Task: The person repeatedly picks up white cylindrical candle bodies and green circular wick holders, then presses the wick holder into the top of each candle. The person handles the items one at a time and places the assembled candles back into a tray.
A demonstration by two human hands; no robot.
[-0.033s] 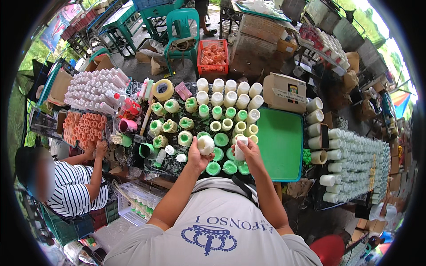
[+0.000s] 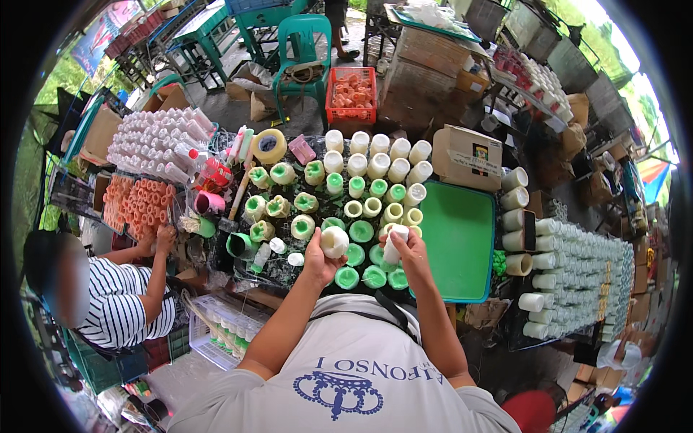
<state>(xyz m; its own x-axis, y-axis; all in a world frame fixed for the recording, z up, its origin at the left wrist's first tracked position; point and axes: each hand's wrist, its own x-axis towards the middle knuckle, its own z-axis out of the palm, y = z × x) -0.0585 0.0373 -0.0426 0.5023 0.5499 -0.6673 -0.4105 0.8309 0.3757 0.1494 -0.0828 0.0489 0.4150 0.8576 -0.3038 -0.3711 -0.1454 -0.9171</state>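
My left hand (image 2: 316,265) is closed round a rounded white waxy piece (image 2: 334,242) with a hollow in its top. In my right hand (image 2: 414,257) is a smaller white cylinder (image 2: 391,249), held by the fingers and tilted. The two pieces are apart, held above the near edge of the dark table. Beneath and around my hands stand green-filled cups (image 2: 346,278). Farther off are rows of white cylinders (image 2: 377,166), some with green tops, and rough-topped pale cylinders (image 2: 283,173) with green centres.
A green tray (image 2: 458,245) lies at the right, with a cardboard box (image 2: 468,162) behind it. Tape (image 2: 270,146) and a hammer (image 2: 232,222) lie left. A co-worker in a striped shirt (image 2: 126,307) handles orange pieces (image 2: 137,206). White cylinders (image 2: 577,260) fill the right-hand table.
The whole view has shifted slightly, so the table's things appear a little farther right and lower. Both hands keep hold of the same white pieces.
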